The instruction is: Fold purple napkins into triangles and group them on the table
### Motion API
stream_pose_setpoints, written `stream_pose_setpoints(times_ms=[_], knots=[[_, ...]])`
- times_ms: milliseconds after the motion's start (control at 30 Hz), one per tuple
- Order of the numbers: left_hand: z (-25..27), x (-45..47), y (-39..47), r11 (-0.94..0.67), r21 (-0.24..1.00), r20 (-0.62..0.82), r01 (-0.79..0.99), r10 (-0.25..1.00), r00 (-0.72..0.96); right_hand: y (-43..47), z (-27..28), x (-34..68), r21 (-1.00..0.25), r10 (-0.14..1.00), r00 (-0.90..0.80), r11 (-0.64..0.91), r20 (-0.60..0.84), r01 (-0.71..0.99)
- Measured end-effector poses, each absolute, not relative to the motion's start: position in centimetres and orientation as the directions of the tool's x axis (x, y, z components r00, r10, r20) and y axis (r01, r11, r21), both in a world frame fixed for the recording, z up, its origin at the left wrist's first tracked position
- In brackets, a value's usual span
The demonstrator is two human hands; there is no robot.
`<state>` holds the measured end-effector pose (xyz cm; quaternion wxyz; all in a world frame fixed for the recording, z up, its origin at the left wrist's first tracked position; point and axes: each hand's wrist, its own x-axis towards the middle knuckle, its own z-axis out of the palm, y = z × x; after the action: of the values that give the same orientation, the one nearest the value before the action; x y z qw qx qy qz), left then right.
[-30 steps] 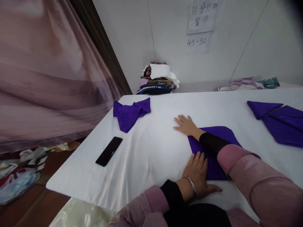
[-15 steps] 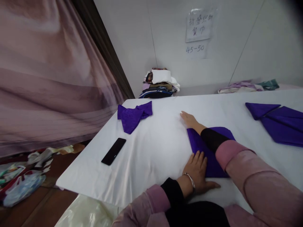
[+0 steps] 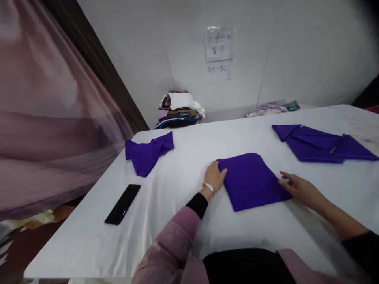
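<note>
A folded purple cloth napkin (image 3: pixel 250 179) lies flat on the white-covered table (image 3: pixel 177 221) in front of me. At its upper left corner my left hand (image 3: pixel 214 176), with a silver bangle at the wrist, grips the edge, thumb on top. My right hand (image 3: pixel 297 188) rests at the napkin's right edge, fingers apart, the thumb touching the cloth. Farther right lie more folded purple napkins (image 3: pixel 314 146), some partly overlapping. Another folded purple napkin (image 3: pixel 145 156), with wing-like ends, sits at the far left.
A black phone (image 3: pixel 122 204) lies near the table's left edge. Stacked clothes (image 3: pixel 179 110) and a low heap of cloths (image 3: pixel 272 108) stand behind the far edge, against the wall. A pink curtain (image 3: pixel 53 118) hangs at left. Papers with handwriting (image 3: pixel 219 49) are on the wall.
My right arm has drawn back from across the napkin to its right side. My left hand has moved from its near left edge up to the upper left corner. The view has shifted right.
</note>
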<state>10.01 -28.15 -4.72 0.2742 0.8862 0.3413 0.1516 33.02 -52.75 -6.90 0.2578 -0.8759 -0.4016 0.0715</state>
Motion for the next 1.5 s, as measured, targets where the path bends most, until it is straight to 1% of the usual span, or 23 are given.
stream_pose_setpoints(times_ms=[67,100,267,367,500,733,800,867,900,967,1033,1067,1133,1167,1233,1300,1367,1433,1500], knots=[[-4.5,12.0,-25.6,-0.489,0.611,-0.039,0.623,0.767,0.641,-54.8,-7.4,31.9,-0.468,0.731,0.680,-0.579,0.065,0.667],[-4.4,13.0,-24.6,-0.459,0.612,-0.072,0.644,0.779,0.623,-55.4,-7.5,31.3,-0.459,0.727,0.684,-0.589,0.058,0.665],[-4.8,15.5,-23.0,-0.398,0.607,-0.144,0.688,0.796,0.588,-55.2,-7.6,29.3,-0.419,0.746,0.662,-0.580,0.072,0.699],[-5.2,14.9,-22.8,-0.380,0.611,-0.153,0.695,0.805,0.574,-54.4,-8.0,29.4,-0.400,0.764,0.639,-0.563,0.082,0.724],[-5.1,11.5,-21.9,-0.350,0.600,-0.127,0.719,0.846,0.517,-51.9,-8.4,30.4,-0.428,0.816,0.572,-0.490,0.082,0.760],[-4.4,2.7,-22.1,-0.247,0.536,-0.122,0.807,0.923,0.364,-41.2,-7.1,32.0,-0.461,0.911,0.383,-0.277,0.152,0.843],[-4.5,0.6,-23.1,-0.237,0.516,-0.140,0.823,0.925,0.354,-38.7,-6.6,32.4,-0.462,0.919,0.360,-0.253,0.159,0.850],[-4.6,-1.0,-24.3,-0.252,0.480,-0.150,0.840,0.920,0.362,-37.3,-6.2,32.3,-0.443,0.910,0.376,-0.270,0.173,0.855],[-4.6,-1.5,-24.8,-0.277,0.460,-0.129,0.844,0.919,0.372,-37.0,-6.0,31.8,-0.427,0.899,0.390,-0.279,0.197,0.860],[-4.6,-1.9,-25.6,-0.368,0.412,-0.014,0.834,0.912,0.409,-37.0,-5.6,29.7,-0.406,0.881,0.386,-0.258,0.274,0.877],[-4.5,-1.4,-26.2,-0.491,0.361,0.144,0.793,0.870,0.472,-37.4,-5.2,25.9,-0.415,0.888,0.310,-0.154,0.340,0.897],[-4.4,-0.8,-26.5,-0.552,0.334,0.205,0.764,0.834,0.513,-37.7,-5.1,23.5,-0.424,0.907,0.234,-0.070,0.349,0.903],[-4.5,0.7,-26.8,-0.661,0.281,0.253,0.696,0.750,0.611,-38.2,-5.1,18.7,-0.419,0.938,0.084,0.069,0.335,0.905],[-4.6,1.5,-26.8,-0.701,0.257,0.245,0.665,0.713,0.657,-38.4,-5.2,16.5,-0.405,0.948,0.015,0.121,0.317,0.906],[-5.2,2.9,-26.9,-0.743,0.211,0.180,0.635,0.668,0.722,-38.6,-5.7,13.4,-0.385,0.960,-0.049,0.156,0.274,0.910],[-6.0,3.8,-26.8,-0.747,0.173,0.073,0.642,0.659,0.748,-38.8,-6.4,12.2,-0.358,0.970,-0.053,0.138,0.237,0.923],[-6.7,4.1,-26.7,-0.739,0.153,-0.002,0.656,0.664,0.748,-39.1,-7.1,12.5,-0.333,0.977,-0.043,0.111,0.207,0.936],[-7.2,4.2,-26.6,-0.733,0.151,-0.022,0.663,0.669,0.743,-39.8,-7.7,13.5,-0.310,0.982,-0.048,0.105,0.185,0.945],[-7.3,4.1,-26.7,-0.727,0.158,-0.006,0.668,0.676,0.737,-41.0,-8.2,14.4,-0.285,0.983,-0.057,0.105,0.172,0.953]])
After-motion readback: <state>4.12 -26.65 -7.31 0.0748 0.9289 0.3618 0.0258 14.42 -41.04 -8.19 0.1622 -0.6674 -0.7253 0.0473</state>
